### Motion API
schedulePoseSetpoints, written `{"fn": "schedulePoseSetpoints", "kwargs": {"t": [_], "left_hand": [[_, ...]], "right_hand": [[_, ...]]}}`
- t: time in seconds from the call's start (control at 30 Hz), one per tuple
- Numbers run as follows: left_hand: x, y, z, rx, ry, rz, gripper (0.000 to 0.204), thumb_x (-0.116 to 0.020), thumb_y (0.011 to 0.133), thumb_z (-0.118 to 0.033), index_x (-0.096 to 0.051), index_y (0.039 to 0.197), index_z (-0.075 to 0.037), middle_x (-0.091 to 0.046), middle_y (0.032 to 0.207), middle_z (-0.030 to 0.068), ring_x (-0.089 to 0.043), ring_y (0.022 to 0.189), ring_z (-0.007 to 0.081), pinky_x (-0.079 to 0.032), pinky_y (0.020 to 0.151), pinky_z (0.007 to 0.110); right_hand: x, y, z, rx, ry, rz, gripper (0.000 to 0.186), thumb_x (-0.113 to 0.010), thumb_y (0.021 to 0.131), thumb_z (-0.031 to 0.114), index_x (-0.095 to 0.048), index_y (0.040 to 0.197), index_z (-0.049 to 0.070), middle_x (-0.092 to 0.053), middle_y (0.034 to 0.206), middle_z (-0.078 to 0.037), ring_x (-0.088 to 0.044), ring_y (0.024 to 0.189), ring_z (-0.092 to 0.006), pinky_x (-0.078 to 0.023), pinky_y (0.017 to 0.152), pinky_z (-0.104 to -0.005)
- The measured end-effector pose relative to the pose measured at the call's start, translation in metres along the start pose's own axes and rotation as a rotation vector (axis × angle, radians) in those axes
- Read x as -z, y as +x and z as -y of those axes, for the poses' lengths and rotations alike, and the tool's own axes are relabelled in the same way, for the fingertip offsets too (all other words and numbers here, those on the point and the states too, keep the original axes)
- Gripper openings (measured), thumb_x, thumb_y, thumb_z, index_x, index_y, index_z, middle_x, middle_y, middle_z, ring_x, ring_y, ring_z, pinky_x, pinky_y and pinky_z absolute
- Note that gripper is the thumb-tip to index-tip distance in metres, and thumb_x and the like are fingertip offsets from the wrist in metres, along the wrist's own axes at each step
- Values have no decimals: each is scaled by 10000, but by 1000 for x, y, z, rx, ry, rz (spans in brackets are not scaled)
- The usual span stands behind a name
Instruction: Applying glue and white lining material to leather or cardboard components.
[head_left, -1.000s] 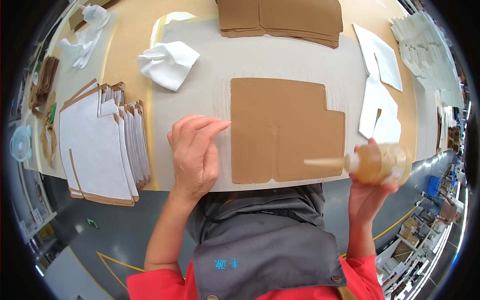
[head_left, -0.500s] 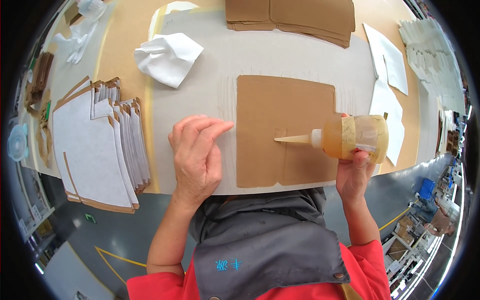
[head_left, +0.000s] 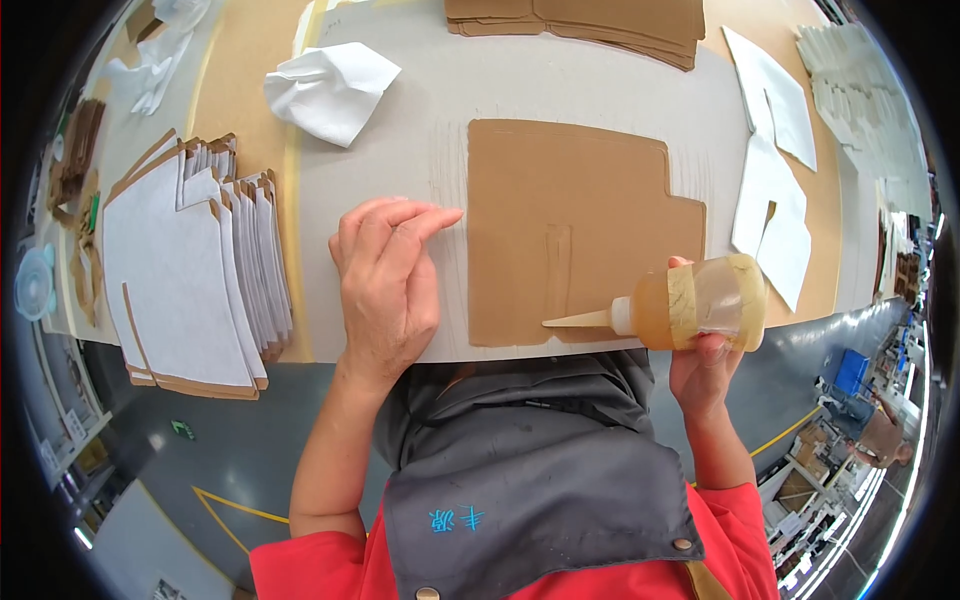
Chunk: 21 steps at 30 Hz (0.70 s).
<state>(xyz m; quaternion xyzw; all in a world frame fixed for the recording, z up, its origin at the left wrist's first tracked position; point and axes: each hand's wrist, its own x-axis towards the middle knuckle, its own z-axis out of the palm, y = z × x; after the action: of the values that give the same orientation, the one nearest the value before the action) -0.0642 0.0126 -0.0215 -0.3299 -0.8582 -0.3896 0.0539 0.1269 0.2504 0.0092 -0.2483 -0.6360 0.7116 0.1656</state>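
A flat brown leather-like panel (head_left: 600,190) with a notch at its upper right corner lies on the grey-covered table. My right hand (head_left: 705,365) is closed around a squeeze bottle (head_left: 700,305) of amber liquid, probably glue, tilted on its side. Its long pale nozzle touches the panel close to the near edge. A narrow wet-looking rectangular outline (head_left: 558,265) runs on the panel above the nozzle tip. Beside the panel's left edge hovers or rests my left hand (head_left: 388,280), its fingers loosely bent and partly stretched, with nothing visible in them.
To the left leans a stack of white-faced pieces with brown edges (head_left: 185,270). A crumpled white cloth (head_left: 330,95) lies beyond my left hand. More brown panels (head_left: 590,25) are piled at the far side. White cut sheets (head_left: 775,200) lie at the right.
My right hand has drawn the bottle toward me, so the nozzle tip has gone from the panel's middle to near its front edge. The outline shows longer now. My left hand keeps its pose.
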Motion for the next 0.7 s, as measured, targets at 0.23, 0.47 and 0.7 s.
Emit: {"fn": "schedulePoseSetpoints", "kwargs": {"t": [0.23, 0.47, 0.7], "left_hand": [[0, -1, 0, 3, 5, -1, 356, -515, 833, 104, -722, 1064, -71, -655, 1061, 68, -560, 1084, 262, -399, 971, 357], [-3, 1, 3, -1, -37, -31, 417, -544, 741, 88, -721, 1068, -101, -638, 1037, 41, -551, 1081, 253, -369, 949, 370], [3, 1, 2, 36, -48, -44, 379, -520, 789, 107, -718, 1058, -72, -657, 1051, 78, -565, 1065, 283, -404, 973, 373]], "right_hand": [[-4, -9, -10, 43, -15, 34, 909, -771, 806, 564, -381, 1449, 54, -505, 1392, -199, -509, 1300, -321, -449, 1068, -524], [-34, -9, -9, -10, 31, 106, 942, -799, 768, 575, -388, 1438, 58, -512, 1372, -186, -527, 1277, -327, -479, 1041, -547], [-53, 29, 11, -184, 377, -2, 717, -503, 967, 607, -374, 1482, 124, -439, 1509, -138, -535, 1297, -303, -568, 937, -405]]}}
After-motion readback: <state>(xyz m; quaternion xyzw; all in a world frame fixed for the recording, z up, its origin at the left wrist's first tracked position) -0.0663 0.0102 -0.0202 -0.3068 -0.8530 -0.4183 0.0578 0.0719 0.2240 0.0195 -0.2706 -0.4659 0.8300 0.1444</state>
